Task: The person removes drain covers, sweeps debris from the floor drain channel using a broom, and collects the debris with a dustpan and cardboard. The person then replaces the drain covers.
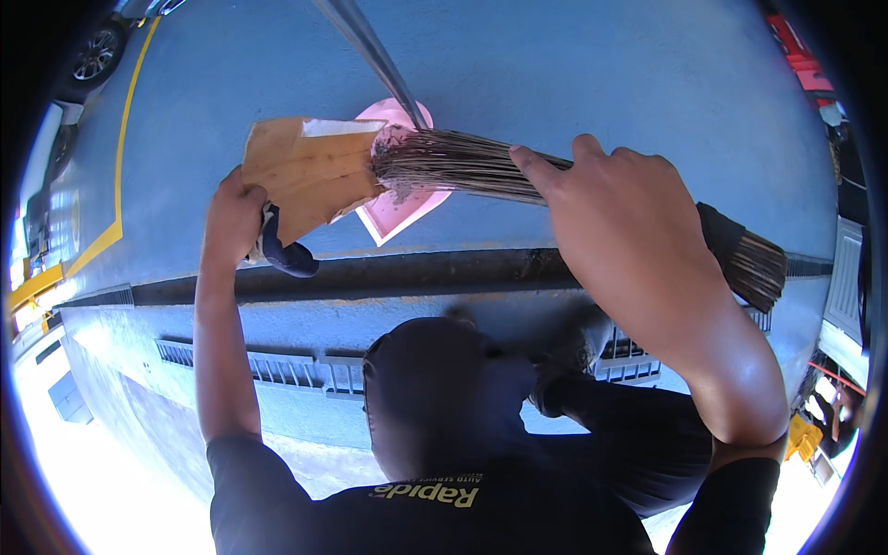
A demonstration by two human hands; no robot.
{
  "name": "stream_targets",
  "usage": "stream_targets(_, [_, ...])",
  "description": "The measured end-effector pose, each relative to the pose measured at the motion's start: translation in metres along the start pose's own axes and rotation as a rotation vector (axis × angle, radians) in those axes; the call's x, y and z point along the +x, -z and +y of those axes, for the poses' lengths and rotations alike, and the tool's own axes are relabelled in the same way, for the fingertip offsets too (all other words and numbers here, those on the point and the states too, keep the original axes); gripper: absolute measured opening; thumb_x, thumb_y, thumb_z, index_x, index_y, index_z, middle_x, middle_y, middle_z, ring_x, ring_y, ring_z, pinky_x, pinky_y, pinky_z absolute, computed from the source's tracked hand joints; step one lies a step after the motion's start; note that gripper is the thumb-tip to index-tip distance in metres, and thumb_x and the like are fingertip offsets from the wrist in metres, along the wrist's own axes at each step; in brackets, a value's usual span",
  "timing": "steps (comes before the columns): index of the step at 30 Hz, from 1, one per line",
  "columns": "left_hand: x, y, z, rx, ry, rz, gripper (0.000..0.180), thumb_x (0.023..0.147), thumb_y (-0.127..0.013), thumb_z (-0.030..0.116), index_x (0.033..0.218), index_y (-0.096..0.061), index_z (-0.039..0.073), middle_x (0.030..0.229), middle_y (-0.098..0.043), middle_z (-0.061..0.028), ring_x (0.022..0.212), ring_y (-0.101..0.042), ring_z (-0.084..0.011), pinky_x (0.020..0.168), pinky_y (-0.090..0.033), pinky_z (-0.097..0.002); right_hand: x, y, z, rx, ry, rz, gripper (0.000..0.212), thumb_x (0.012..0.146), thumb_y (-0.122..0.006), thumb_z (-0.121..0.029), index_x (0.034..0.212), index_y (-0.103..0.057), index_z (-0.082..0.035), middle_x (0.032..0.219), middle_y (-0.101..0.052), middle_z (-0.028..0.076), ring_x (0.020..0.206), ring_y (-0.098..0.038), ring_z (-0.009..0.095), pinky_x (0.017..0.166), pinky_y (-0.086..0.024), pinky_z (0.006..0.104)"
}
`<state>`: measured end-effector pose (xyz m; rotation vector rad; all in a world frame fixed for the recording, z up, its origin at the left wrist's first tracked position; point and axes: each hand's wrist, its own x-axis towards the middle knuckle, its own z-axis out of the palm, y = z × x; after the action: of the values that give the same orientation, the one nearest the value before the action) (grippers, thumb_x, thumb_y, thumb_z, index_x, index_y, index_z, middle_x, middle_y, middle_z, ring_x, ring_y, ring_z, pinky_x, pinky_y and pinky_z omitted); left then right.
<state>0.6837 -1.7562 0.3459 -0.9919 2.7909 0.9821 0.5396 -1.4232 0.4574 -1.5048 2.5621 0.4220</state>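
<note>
My left hand (237,215) is closed on the edge of a torn brown piece of cardboard (310,176) with a white patch. A dark blue bundle, perhaps cloth (289,254), hangs just below that hand. My right hand (624,190) grips a stick broom (472,165) around its middle. The broom's thin bristle ends point left, touching dark debris at the cardboard's right edge. Under both lies a pink dustpan (393,217), partly covered, its inside specked with dirt. From the dustpan a long metal handle (370,51) rises toward the top of the view.
A dark drain channel (407,276) crosses the blue floor (555,74) on my side of the dustpan. Metal grating (277,370) lies nearer to me. A yellow floor line (120,157) runs at left, with a car wheel (97,55) beyond. Red equipment (800,60) stands at far right.
</note>
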Motion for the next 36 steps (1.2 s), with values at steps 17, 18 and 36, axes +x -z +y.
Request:
stream_targets(17, [0.004, 0.0, -0.027, -0.088, 0.089, 0.018, 0.036, 0.081, -0.05, 0.009, 0.111, -0.058, -0.008, 0.092, -0.066, -0.0206, 0.083, -0.063, -0.0285, 0.081, -0.047, -0.0353, -0.011, -0.091, 0.033, 0.149, -0.044, -0.055, 0.052, 0.085, -0.056, -0.007, 0.136, -0.054, -0.02, 0.087, -0.06, 0.011, 0.072, -0.066, 0.025, 0.062, -0.054, 0.0364])
stream_targets(18, [0.004, 0.002, -0.028, -0.104, 0.099, 0.018, 0.036, 0.081, -0.051, 0.009, 0.112, -0.058, -0.009, 0.092, -0.066, -0.0197, 0.083, -0.063, -0.0262, 0.081, -0.047, -0.0347, -0.014, -0.091, 0.041, 0.163, -0.049, -0.033, 0.053, 0.085, -0.056, -0.006, 0.137, -0.053, -0.02, 0.087, -0.06, 0.011, 0.073, -0.066, 0.025, 0.062, -0.055, 0.0369])
stream_targets(36, [-0.016, 0.022, -0.014, -0.005, 0.204, 0.081, 0.037, 0.087, -0.056, 0.012, 0.118, -0.057, -0.007, 0.099, -0.068, -0.017, 0.09, -0.063, -0.0215, 0.083, -0.047, -0.0334, -0.07, -0.07, 0.115, 0.301, -0.074, -0.144, 0.065, 0.078, -0.072, -0.007, 0.138, -0.052, -0.021, 0.083, -0.057, 0.011, 0.074, -0.06, 0.026, 0.071, -0.05, 0.0398])
